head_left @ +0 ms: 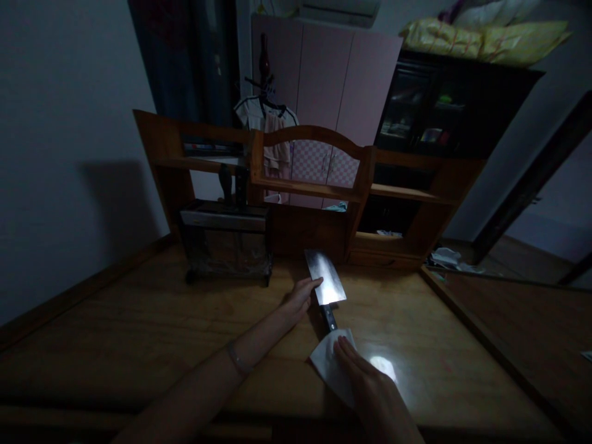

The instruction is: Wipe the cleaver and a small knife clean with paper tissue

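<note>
A kitchen cleaver point(325, 274) with a wide shiny blade and a black riveted handle is held over the wooden desk, its blade pointing away from me. My left hand point(301, 297) grips the blade along its left edge, thumb lying on the flat face. In my right hand point(363, 370) is a white cloth point(333, 364), pressed over the lower end of the cleaver's handle. The cloth hides the handle's end, and its lower part hangs below my fingers. I cannot tell whether it is fabric or paper.
On the desktop point(222, 333), a knife rack point(225, 243) with dark-handled tools stands at the back left. A wooden shelf unit point(314, 228) rises along the desk's far edge. A wall point(69, 185) bounds the left side. A raised wooden edge point(485, 345) runs along the right.
</note>
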### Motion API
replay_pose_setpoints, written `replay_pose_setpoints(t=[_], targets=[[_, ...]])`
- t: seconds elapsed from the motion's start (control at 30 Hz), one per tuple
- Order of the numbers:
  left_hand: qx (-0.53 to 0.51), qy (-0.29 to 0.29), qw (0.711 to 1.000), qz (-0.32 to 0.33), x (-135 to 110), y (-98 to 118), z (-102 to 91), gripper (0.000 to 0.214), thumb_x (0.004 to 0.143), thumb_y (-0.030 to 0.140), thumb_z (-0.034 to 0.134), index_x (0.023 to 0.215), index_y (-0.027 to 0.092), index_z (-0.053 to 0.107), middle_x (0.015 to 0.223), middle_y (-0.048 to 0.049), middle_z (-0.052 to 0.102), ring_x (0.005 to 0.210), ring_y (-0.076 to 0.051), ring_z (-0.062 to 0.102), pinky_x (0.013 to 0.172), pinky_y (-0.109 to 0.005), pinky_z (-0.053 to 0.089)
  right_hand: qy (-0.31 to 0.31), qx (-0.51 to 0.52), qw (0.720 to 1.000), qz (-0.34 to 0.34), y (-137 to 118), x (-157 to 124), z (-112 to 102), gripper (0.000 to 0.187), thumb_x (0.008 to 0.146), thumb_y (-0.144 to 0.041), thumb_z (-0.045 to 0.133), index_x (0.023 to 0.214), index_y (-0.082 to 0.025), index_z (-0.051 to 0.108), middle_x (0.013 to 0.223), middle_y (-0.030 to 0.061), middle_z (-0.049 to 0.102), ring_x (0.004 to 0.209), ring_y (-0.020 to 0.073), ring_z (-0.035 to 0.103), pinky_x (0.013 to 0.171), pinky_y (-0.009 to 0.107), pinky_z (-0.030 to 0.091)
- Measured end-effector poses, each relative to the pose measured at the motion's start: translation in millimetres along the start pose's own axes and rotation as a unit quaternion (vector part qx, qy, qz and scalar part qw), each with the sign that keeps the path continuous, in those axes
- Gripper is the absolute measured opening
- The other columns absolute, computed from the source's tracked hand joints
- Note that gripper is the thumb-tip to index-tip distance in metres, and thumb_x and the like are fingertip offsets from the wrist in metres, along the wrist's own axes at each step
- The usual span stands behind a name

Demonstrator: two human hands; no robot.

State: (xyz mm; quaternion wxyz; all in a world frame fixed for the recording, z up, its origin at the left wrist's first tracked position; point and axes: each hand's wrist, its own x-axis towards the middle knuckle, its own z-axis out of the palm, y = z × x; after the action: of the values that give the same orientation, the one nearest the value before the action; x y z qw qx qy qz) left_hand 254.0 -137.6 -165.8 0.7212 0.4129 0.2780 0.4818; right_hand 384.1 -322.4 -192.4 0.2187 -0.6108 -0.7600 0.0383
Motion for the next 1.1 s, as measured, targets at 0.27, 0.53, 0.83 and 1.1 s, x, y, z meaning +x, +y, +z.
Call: replay_pose_setpoints(t=[0.27, 0.53, 0.83, 1.1], targets=[[-0.034, 0.006, 0.998, -0.052, 29, -29, -8.2, 0.016, 0.066, 0.024, 0.075, 0.074, 0.012, 0.067, 0.077, -0.0083, 0.069, 0.067, -0.016, 0.062, 0.063, -0.026, 0.048, 0.036, 0.066, 0.997, 0.035, 3, -1, 3, 0.069, 0.072, 0.005, 0.041, 0.133, -0.026, 0.049, 0.135, 0.0052, 0.048, 0.12, 0.0212, 0.05, 0.096, 0.031, 0.047], [-0.04, 0.0, 0.998, -0.054, 39, -41, -14.5, 0.025, 0.063, 0.029, 0.078, 0.077, 0.011, 0.068, 0.079, -0.0087, 0.069, 0.068, -0.016, 0.062, 0.065, -0.026, 0.047, 0.064, 0.07, 0.994, 0.059, 4, 3, -9, 0.054, 0.08, -0.002, 0.041, 0.129, -0.02, 0.054, 0.133, 0.0077, 0.051, 0.121, 0.0214, 0.05, 0.099, 0.035, 0.045], [-0.024, -0.002, 0.998, -0.066, 38, -41, -14.8, 0.032, 0.06, 0.037, 0.079, 0.075, 0.012, 0.066, 0.071, -0.0056, 0.067, 0.062, -0.016, 0.061, 0.057, -0.024, 0.043, 0.148, 0.094, 0.982, 0.071, -13, 44, 0, 0.056, 0.083, 0.0, 0.035, 0.135, -0.019, 0.047, 0.141, 0.0095, 0.044, 0.127, 0.0219, 0.045, 0.104, 0.039, 0.042], [-0.027, 0.003, 0.997, -0.073, 34, -37, -10.6, 0.028, 0.061, 0.035, 0.077, 0.073, 0.013, 0.065, 0.068, -0.0055, 0.066, 0.062, -0.016, 0.062, 0.057, -0.025, 0.044, 0.112, 0.056, 0.988, 0.085, -18, 61, 8, 0.054, 0.083, 0.001, 0.036, 0.128, -0.02, 0.055, 0.138, 0.011, 0.049, 0.119, 0.0239, 0.054, 0.096, 0.034, 0.047]])
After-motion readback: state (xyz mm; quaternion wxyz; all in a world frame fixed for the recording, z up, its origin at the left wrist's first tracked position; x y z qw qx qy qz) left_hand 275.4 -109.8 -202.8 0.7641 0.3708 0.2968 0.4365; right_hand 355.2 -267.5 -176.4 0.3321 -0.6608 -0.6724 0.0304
